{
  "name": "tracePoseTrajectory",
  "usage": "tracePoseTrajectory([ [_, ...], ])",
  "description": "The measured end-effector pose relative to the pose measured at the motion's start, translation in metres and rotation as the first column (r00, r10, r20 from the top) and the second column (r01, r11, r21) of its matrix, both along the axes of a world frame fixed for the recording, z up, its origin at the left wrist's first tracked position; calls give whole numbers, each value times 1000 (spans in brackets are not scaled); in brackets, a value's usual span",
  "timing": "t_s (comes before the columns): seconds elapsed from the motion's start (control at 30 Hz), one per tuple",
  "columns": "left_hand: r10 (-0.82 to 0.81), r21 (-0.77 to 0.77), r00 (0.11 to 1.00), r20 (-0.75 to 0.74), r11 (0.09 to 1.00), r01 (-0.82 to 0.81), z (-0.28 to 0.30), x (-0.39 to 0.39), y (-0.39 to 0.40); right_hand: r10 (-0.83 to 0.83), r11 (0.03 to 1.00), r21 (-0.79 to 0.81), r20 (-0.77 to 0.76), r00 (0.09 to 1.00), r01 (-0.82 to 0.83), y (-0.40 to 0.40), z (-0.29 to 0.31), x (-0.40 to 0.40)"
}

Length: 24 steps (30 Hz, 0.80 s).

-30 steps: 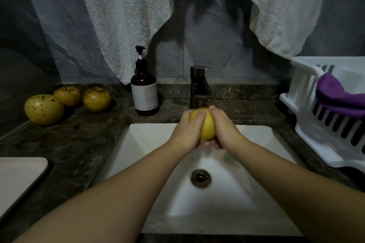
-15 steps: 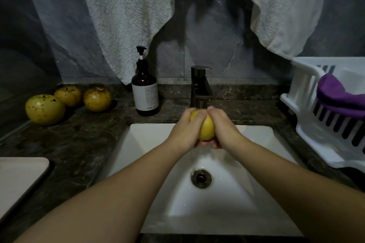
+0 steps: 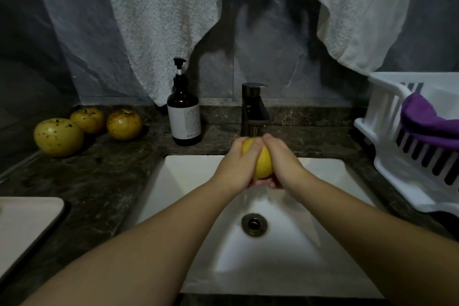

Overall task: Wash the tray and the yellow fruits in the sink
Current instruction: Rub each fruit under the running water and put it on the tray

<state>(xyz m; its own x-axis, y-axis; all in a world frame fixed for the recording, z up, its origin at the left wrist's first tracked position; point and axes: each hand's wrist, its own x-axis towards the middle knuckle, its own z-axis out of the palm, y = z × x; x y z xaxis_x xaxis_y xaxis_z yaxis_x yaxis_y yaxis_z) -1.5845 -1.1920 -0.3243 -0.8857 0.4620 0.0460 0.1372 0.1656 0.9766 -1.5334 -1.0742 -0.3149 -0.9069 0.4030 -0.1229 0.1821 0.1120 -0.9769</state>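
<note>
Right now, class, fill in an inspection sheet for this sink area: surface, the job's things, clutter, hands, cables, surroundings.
Surface: dark marbled counter around a white sink; water runs from the tap.
Job's things: one yellow fruit held under the tap; three spotted fruits on the counter at left; pale tray at the left edge, partly out of view.
Clutter: brown pump bottle beside the tap.
Hands: left hand and right hand both grip the fruit, fingers curled over it.
Cables: nothing seen.
Surroundings: two white towels hang on the wall; white dish rack holds a purple cloth.
</note>
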Motion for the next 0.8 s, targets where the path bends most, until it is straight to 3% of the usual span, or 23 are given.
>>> tracePoseTrajectory([
  [0.07, 10, -47, 998, -54, 999, -13, -2, -1, -1, 4, 998, -56, 52, 999, -1, 0, -2, -1],
  [0.17, -12, 23, 995, 94, 1000, 10, 2, 0, -3, -12, 999, 51, -60, 998, 15, 2, -4, -2],
  [0.3, 19, -24, 996, -83, 999, -21, 1, 0, -4, 0, 994, -112, 54, 999, 6, -1, -2, -2],
  [0.43, -35, -34, 995, 96, 999, 39, 3, 0, -3, -3, 994, 111, -63, 998, 10, -2, -2, 1],
  [0.57, 49, -133, 992, -115, 989, -64, -5, -6, -5, 6, 998, -63, 71, 997, -2, -5, -4, 1],
  [0.6, 39, -129, 994, -98, 990, -51, -5, -5, -5, -9, 998, -54, 65, 998, 13, -5, -3, 0],
  [0.7, -34, 5, 986, 160, 999, 34, 2, 1, -3, -18, 997, 77, -72, 997, 24, -2, -3, -2],
  [0.73, -25, 1, 988, 151, 1000, 25, 2, 0, -2, -13, 998, 59, -69, 998, 17, -2, -3, -1],
  [0.8, 15, -96, 1000, -27, 995, -17, -2, -1, -1, -8, 998, -62, 44, 999, 10, -1, -3, -1],
])
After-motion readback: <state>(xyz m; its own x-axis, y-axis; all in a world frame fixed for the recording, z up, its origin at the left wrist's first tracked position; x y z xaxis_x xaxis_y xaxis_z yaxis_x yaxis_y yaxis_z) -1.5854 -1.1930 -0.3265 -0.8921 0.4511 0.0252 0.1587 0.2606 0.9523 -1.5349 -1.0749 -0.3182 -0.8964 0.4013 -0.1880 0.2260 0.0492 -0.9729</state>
